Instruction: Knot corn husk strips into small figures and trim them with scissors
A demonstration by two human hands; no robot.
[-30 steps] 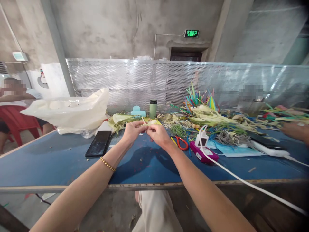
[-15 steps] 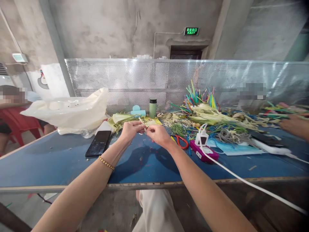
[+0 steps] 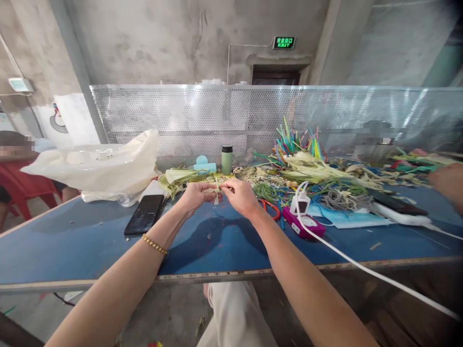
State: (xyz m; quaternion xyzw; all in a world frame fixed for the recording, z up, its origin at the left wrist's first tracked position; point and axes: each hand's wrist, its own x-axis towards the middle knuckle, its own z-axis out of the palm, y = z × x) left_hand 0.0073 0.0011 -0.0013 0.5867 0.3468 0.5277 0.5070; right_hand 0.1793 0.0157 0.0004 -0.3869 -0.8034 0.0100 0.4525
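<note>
My left hand (image 3: 197, 194) and my right hand (image 3: 238, 195) meet above the blue table (image 3: 90, 241), fingertips pinched together on a small pale strip (image 3: 216, 193) held between them. Both hands are closed on it. A gold bead bracelet (image 3: 154, 244) is on my left wrist. Just behind the hands lies a heap of pale green leaf strips (image 3: 181, 177).
A black phone (image 3: 143, 220) lies left of my hands, red-handled scissors (image 3: 270, 208) and a magenta power bank (image 3: 304, 224) with a white cable (image 3: 361, 270) to the right. Behind stand a green flask (image 3: 226, 159), coloured sticks (image 3: 296, 142), a white plastic bag (image 3: 97, 166), and a perforated metal screen (image 3: 253, 115). Another person's hand (image 3: 448, 183) is at far right; a seated person (image 3: 14, 154) at far left.
My hands stayed pinched together and shifted slightly; the strip's end, which stuck up half a second ago, now hangs down between the fingertips. The view tilted a little.
</note>
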